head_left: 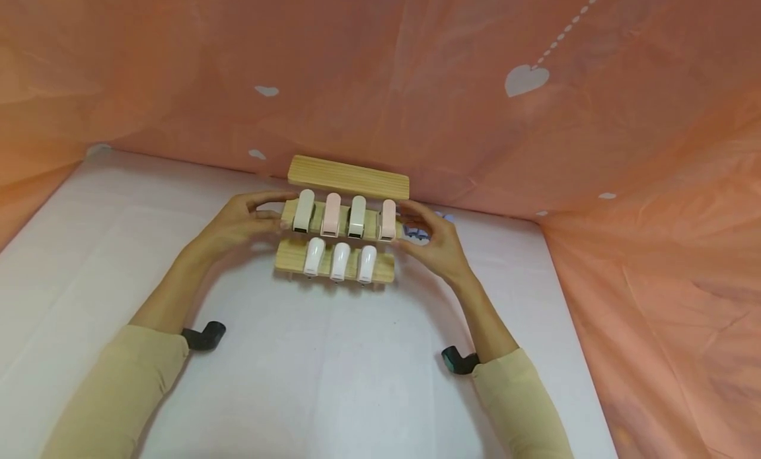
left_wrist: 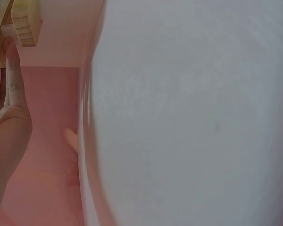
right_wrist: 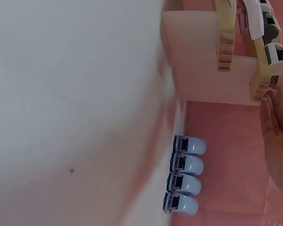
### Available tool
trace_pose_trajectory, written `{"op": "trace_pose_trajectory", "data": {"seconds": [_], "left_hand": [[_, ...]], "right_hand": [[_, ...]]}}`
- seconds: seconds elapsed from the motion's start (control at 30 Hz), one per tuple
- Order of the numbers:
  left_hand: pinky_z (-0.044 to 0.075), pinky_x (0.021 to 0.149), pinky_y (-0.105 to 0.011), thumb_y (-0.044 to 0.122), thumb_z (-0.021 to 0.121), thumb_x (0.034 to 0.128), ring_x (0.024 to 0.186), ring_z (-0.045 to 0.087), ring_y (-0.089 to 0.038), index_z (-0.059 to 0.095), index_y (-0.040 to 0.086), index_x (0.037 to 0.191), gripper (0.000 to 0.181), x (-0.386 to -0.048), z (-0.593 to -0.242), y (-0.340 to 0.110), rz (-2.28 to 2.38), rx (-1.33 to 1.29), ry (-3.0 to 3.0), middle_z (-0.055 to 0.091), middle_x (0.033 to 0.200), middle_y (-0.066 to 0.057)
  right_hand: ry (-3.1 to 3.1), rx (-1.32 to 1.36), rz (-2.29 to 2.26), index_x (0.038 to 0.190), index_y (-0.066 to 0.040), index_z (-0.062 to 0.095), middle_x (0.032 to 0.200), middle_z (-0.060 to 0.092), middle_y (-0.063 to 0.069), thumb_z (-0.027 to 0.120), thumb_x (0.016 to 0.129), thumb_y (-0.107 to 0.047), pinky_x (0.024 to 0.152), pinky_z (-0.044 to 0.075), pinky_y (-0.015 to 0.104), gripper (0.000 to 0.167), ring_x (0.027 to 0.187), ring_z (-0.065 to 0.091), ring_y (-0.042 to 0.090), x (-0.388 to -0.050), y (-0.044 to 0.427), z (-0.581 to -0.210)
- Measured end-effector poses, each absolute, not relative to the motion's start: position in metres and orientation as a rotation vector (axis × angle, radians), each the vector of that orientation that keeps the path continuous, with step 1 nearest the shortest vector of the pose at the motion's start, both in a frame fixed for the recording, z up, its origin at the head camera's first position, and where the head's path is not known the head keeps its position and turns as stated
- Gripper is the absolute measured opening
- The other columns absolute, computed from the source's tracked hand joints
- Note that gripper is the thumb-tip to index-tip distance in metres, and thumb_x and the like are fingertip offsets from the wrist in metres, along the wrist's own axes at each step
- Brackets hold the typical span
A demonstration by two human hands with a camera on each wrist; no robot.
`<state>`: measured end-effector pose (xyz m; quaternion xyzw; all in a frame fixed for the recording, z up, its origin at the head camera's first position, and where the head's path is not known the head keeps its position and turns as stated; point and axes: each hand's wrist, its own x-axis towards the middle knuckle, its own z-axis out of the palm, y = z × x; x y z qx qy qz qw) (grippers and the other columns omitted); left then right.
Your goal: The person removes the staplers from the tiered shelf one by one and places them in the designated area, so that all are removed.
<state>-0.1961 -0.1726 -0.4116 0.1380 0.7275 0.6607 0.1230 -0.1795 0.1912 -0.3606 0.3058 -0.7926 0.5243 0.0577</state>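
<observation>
A tiered wooden display rack (head_left: 285, 255) stands toward the back of the table. On its middle board is a row of staplers: a pale green stapler (head_left: 304, 211), a pink stapler (head_left: 331, 214), another pale green stapler (head_left: 357, 216) and another pink stapler (head_left: 388, 219). Three white staplers (head_left: 340, 261) sit on the lower board. My left hand (head_left: 232, 221) grips the middle board's left end, thumb toward the front. At the opposite end, my right hand (head_left: 436, 244) holds the board beside the pink stapler; its thumb meets the board's end (right_wrist: 260, 84) in the right wrist view.
Several blue staplers (right_wrist: 186, 165) stand in a row on the table to the right of the rack, partly hidden by the right hand in the head view. The rack's top board (head_left: 351, 175) carries nothing. An orange curtain (head_left: 380, 69) hangs right behind the white table (head_left: 357, 380).
</observation>
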Motion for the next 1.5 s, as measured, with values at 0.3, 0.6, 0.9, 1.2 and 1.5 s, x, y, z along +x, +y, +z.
{"op": "trace_pose_trajectory", "data": {"seconds": [0.3, 0.6, 0.9, 1.2, 1.5], "left_hand": [[0.055, 0.087, -0.035, 0.004, 0.074, 0.0889, 0.098, 0.07, -0.026, 0.054, 0.009, 0.143, 0.057, -0.196, -0.413, -0.174, 1.92, 0.338, 2.15, 0.075, 0.103, -0.004], [0.055, 0.085, -0.03, 0.005, 0.074, 0.0891, 0.095, 0.071, -0.019, 0.053, 0.007, 0.143, 0.058, -0.197, -0.416, -0.174, 1.931, 0.368, 2.147, 0.075, 0.103, -0.005], [0.055, 0.087, -0.036, 0.006, 0.074, 0.0888, 0.099, 0.07, -0.026, 0.054, 0.008, 0.142, 0.057, -0.196, -0.416, -0.172, 1.922, 0.366, 2.144, 0.075, 0.1, -0.005], [0.055, 0.086, -0.034, 0.007, 0.075, 0.089, 0.098, 0.071, -0.025, 0.054, 0.008, 0.142, 0.057, -0.197, -0.416, -0.173, 1.904, 0.407, 2.17, 0.076, 0.099, -0.005], [0.055, 0.086, -0.034, 0.005, 0.074, 0.0892, 0.098, 0.07, -0.026, 0.053, 0.006, 0.143, 0.057, -0.199, -0.417, -0.173, 1.919, 0.42, 2.163, 0.076, 0.097, -0.006]], "right_hand": [[-2.426, 0.874, 1.553, 0.132, 0.011, 0.055, 0.117, 0.065, 0.027, 0.081, 0.076, 0.008, 0.095, 0.049, 0.051, 0.062, 0.108, 0.061, 0.043, -0.179, 0.182, -0.36], [-2.448, 0.833, 1.551, 0.134, 0.005, 0.056, 0.12, 0.065, 0.022, 0.082, 0.077, 0.003, 0.092, 0.047, 0.054, 0.063, 0.111, 0.061, 0.032, -0.177, 0.174, -0.363], [-2.45, 0.79, 1.59, 0.134, 0.005, 0.055, 0.119, 0.063, 0.023, 0.083, 0.075, 0.004, 0.092, 0.044, 0.055, 0.065, 0.109, 0.058, 0.034, -0.175, 0.171, -0.367], [-2.455, 0.774, 1.541, 0.132, 0.006, 0.056, 0.119, 0.065, 0.022, 0.083, 0.076, 0.002, 0.088, 0.046, 0.037, 0.062, 0.106, 0.06, 0.033, -0.174, 0.172, -0.367], [-2.407, 0.774, 1.606, 0.132, 0.01, 0.055, 0.117, 0.064, 0.026, 0.082, 0.073, 0.01, 0.092, 0.05, 0.038, 0.065, 0.105, 0.06, 0.028, -0.174, 0.179, -0.364]]}}
